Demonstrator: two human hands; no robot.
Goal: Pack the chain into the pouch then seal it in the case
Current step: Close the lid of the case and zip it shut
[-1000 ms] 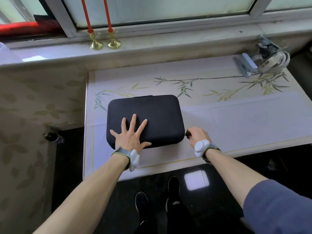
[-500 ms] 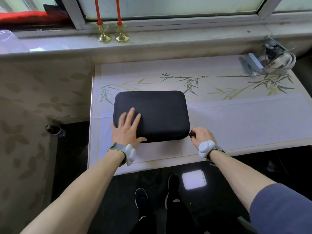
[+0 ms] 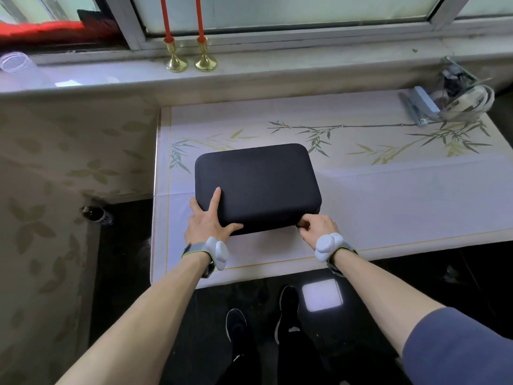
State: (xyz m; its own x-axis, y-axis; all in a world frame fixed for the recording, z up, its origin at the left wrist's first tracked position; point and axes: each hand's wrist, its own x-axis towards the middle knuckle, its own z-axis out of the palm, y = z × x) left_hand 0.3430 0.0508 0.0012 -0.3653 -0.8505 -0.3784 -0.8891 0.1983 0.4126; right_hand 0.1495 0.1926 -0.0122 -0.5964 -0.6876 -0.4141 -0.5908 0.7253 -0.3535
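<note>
A worktop [image 3: 388, 207] under a pale cloth printed with bamboo is standing below a window. Two brass candlesticks [image 3: 191, 58] holding red candles are sitting side by side on the windowsill [image 3: 291, 70]. A clear plastic container [image 3: 455, 91] with white cables inside is resting at the worktop's far right corner. A dark bottle [image 3: 97, 214] is lying on the floor at the left.

No readable text from my seat.

I make out a small dark printed patch on the pale blue flat box [image 3: 419, 104] at the table's far right corner, too small and blurred to read; I find no lettering elsewhere.
</note>
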